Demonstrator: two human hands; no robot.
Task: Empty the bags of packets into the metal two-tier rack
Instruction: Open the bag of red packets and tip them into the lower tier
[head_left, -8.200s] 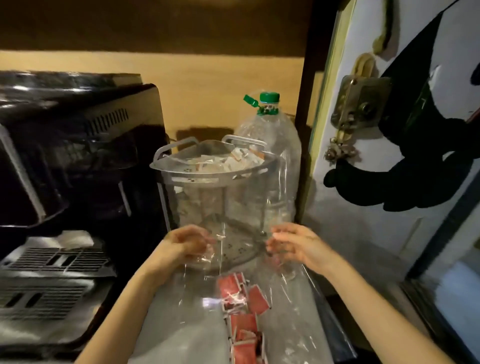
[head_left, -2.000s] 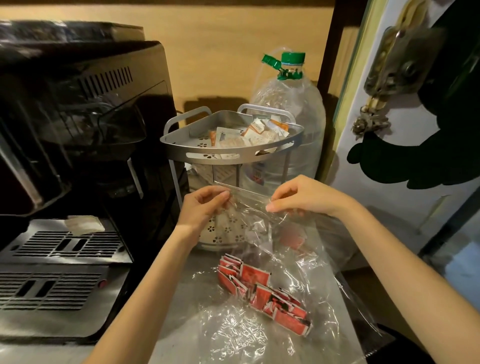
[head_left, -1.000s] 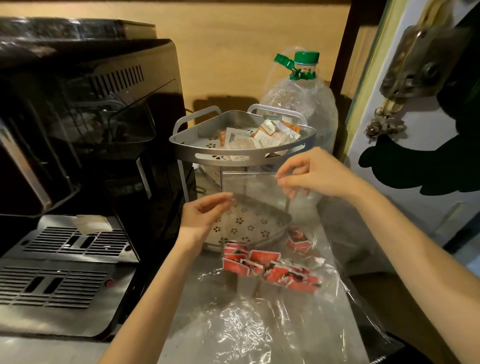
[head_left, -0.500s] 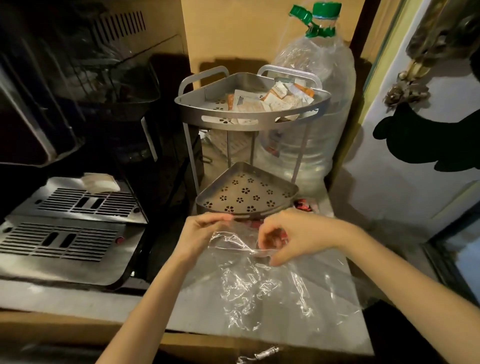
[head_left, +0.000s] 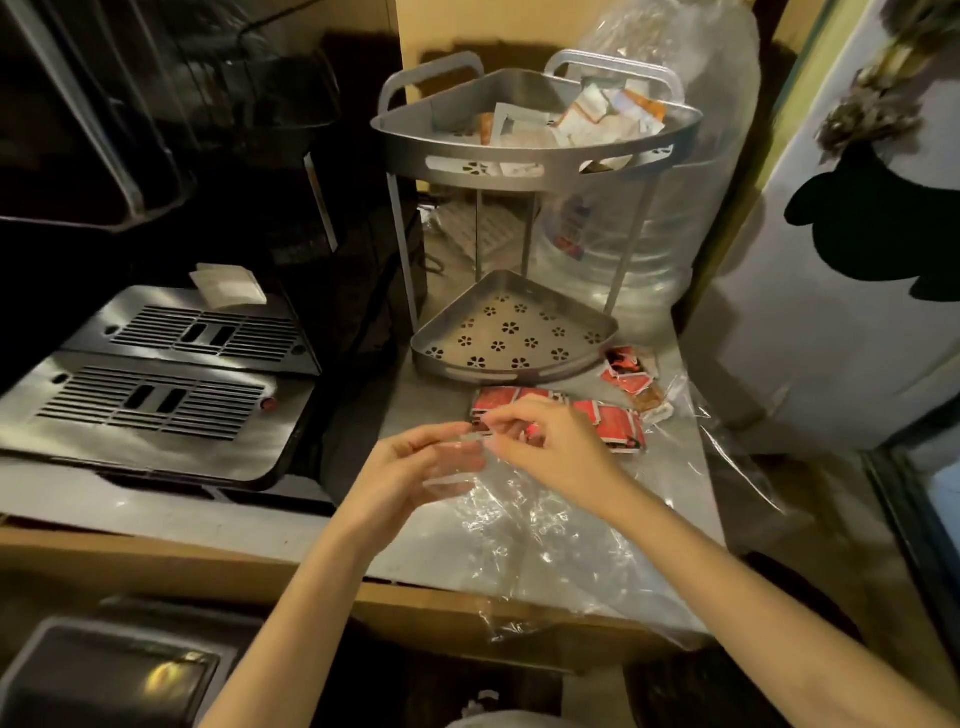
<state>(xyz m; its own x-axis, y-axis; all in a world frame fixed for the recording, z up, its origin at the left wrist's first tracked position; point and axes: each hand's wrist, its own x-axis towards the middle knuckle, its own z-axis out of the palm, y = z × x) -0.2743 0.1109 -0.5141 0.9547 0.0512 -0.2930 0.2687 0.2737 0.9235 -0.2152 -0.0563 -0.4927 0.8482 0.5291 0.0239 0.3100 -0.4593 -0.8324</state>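
Observation:
The metal two-tier rack (head_left: 524, 171) stands at the back of the counter. White and orange packets (head_left: 587, 122) fill its top tier; its perforated bottom tier (head_left: 511, 332) holds nothing. A clear plastic bag (head_left: 545, 525) lies crumpled on the counter in front of it. My left hand (head_left: 410, 473) and my right hand (head_left: 550, 441) pinch the bag's upper edge between them. Red packets (head_left: 613, 423) lie on the counter just beyond my right hand, more red packets (head_left: 626, 371) sit beside the rack's bottom tier.
A black coffee machine with a slotted metal drip tray (head_left: 156, 374) fills the left side. A large clear water bottle (head_left: 649, 218) stands behind the rack. A white door (head_left: 857, 260) is at the right. The counter's front edge (head_left: 260, 566) runs below my hands.
Over the last second my hands dropped from rack height to the counter with the bag's edge. The red packets now lie outside the bag on the counter. The camera tilted downward.

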